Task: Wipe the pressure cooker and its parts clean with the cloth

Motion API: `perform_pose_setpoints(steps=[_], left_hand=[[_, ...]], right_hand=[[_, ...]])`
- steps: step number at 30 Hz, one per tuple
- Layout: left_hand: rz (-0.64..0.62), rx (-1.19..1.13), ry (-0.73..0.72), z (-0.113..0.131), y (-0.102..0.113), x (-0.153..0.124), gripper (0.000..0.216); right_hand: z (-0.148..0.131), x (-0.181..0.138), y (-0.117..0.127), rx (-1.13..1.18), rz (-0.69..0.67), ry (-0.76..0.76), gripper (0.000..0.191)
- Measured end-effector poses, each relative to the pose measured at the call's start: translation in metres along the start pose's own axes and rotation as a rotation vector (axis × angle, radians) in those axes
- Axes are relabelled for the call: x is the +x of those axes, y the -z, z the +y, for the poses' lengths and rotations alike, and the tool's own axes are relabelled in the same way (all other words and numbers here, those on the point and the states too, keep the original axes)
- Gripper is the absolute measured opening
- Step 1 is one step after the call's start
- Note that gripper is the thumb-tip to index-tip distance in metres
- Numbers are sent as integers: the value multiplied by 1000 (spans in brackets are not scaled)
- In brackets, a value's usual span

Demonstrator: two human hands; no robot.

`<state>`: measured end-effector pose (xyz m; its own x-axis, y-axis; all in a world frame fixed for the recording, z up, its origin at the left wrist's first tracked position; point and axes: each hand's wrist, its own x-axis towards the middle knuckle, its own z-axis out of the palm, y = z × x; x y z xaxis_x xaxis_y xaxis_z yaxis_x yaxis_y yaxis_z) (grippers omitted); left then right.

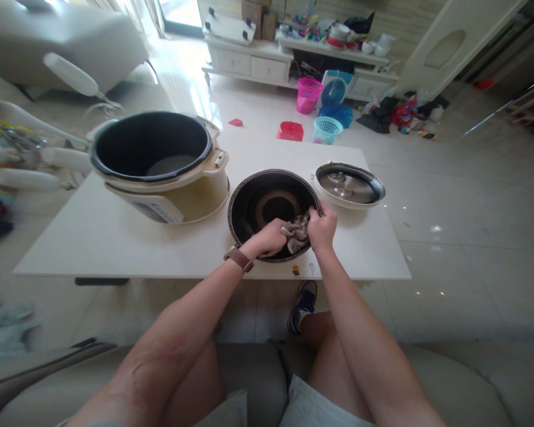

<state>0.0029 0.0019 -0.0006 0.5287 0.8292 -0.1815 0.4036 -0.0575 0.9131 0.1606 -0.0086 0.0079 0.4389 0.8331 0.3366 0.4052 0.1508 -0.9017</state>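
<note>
A black inner pot stands on the white table in front of me. My left hand, with a brown watch strap at the wrist, is closed on a grey-brown cloth at the pot's near rim. My right hand grips the same cloth and the pot's right rim. To the left sits the cream rice cooker body, open and tilted. A round metal lid lies to the right of the pot.
I sit on a grey sofa, knees under the table's near edge. Pink, red and blue baskets stand on the glossy floor beyond the table. A white cabinet lines the far wall. Clutter lies at the far left.
</note>
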Motion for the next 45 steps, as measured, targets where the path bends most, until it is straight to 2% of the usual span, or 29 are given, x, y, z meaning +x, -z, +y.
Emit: perform_pose_setpoints(steps=[2,5,10,12,14,17,21,24,28,30,33,37,39,43,45], left_hand=[[-49,285,40,-4,6,-5,26],[-7,630,57,-10,6,-10,30],[-36,839,-52,-17,-4,-15,34],[-57,886,-101,-18,-6,-16,35],[-72,916,-135,-19,-6,-16,36],[-77,916,-142,-20,-6,-15,37],[-21,821,-95,-20,-9,-11,35],[27,608,-69,-17,-15,-6,31],[37,114,-115,-12,-27,2,30],[92,7,-135,-9,-29,3,29],[117,144,-155,-4,-22,3,29],[75,580,-176,-3,-6,-4,32],[65,757,-151,-5,0,-8,34],[20,892,-114,-11,0,-13,37],[16,912,-122,-14,-2,-13,38]], right_hand=[[1,1,-1,2,11,-18,35],[-2,2,-2,-10,-1,-23,32],[-2,17,8,-69,0,-39,7],[3,24,16,-99,-6,-68,6],[10,30,21,-97,-45,-72,18],[16,32,24,-59,-129,14,45],[15,28,24,-48,-134,82,53],[12,23,24,-42,-111,86,54],[9,12,21,-69,-59,93,46],[8,6,18,-84,-13,104,45],[7,-1,10,-93,72,142,48],[4,-3,1,-78,124,184,53],[2,-2,0,-75,127,183,49],[0,2,2,-93,141,131,32],[0,4,6,-79,107,111,38]])
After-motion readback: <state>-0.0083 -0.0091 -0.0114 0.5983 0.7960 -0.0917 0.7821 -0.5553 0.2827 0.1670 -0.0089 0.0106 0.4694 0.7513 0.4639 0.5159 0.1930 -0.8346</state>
